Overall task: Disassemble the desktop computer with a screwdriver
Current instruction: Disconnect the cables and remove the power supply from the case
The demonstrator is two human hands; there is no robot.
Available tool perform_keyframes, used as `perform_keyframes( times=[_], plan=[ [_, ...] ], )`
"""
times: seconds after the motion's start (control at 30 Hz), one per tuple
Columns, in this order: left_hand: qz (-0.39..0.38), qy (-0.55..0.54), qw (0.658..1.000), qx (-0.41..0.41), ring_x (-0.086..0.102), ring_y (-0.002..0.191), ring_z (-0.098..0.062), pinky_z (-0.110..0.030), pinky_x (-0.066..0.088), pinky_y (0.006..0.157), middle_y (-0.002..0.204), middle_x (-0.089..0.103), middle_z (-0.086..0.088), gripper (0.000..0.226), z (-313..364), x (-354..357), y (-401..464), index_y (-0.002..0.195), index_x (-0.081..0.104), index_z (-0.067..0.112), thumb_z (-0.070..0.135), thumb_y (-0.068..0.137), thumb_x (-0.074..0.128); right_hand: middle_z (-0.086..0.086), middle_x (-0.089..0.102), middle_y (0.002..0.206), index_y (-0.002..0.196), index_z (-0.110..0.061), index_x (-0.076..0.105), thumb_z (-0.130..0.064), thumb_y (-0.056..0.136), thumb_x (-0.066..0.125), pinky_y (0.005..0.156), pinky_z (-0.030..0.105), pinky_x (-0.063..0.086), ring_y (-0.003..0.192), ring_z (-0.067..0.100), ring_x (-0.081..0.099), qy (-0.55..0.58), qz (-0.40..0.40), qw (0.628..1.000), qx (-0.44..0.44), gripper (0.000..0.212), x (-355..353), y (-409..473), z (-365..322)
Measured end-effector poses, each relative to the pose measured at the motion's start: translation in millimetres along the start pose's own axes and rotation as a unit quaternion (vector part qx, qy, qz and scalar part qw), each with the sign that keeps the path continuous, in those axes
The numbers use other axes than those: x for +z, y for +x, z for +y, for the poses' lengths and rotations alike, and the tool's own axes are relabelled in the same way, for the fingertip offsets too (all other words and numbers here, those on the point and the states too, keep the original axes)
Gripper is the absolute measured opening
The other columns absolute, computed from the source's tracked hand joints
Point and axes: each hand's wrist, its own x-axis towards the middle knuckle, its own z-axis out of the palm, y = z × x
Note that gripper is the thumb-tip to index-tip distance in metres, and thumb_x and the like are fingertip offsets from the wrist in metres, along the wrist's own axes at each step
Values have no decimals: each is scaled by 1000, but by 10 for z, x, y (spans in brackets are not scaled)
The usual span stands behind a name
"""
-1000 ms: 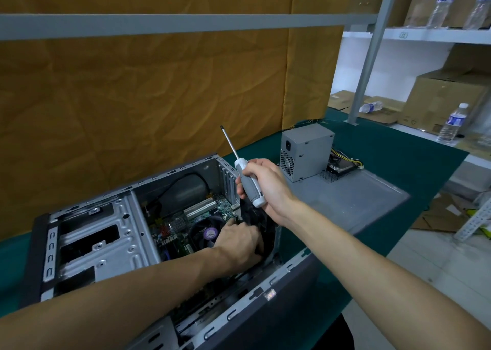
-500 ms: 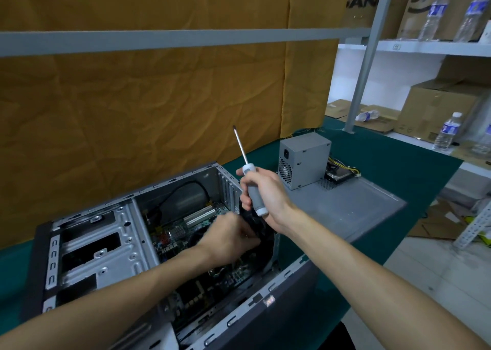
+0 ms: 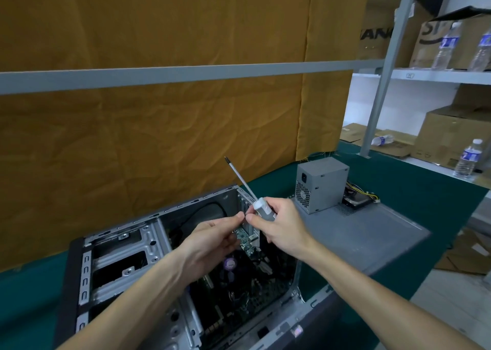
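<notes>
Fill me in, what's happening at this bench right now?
A person is taking apart a desktop computer case lying open on its side on the green table. The right hand grips a screwdriver, tip pointing up and away. The left hand is raised above the motherboard, fingertips meeting the right's. The power supply already stands outside on the removed side panel.
</notes>
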Motion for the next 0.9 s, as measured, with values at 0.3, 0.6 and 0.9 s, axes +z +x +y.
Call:
perform_keyframes(
  times=[0.3, 0.6, 0.9],
  plan=[
    [173, 673, 646, 315, 36, 133, -24, -40, 35, 109, 142, 47, -1, 48, 197, -227, 580, 147, 48, 28, 46, 102, 50, -2, 60, 62, 76, -9, 67, -8, 90, 70, 51, 19, 41, 50, 5, 48, -116, 89, 984, 102, 14, -708, 595, 571],
    [213, 702, 630, 254, 41, 136, -29, -44, 30, 113, 147, 48, -1, 54, 7, -569, 881, 153, 39, 29, 45, 103, 47, 3, 67, 80, 75, -21, 57, -26, 91, 59, 67, 38, 53, 79, 31, 65, -373, 73, 890, 252, 17, -924, 674, 1913],
    [204, 719, 613, 257, 47, 132, -31, -45, 34, 110, 142, 52, -4, 56, 35, -568, 826, 151, 42, 27, 40, 99, 56, 7, 70, 92, 90, -19, 63, -27, 92, 60, 73, 37, 53, 86, 32, 66, -377, 57, 882, 276, 9, -873, 840, 1987]
  ],
)
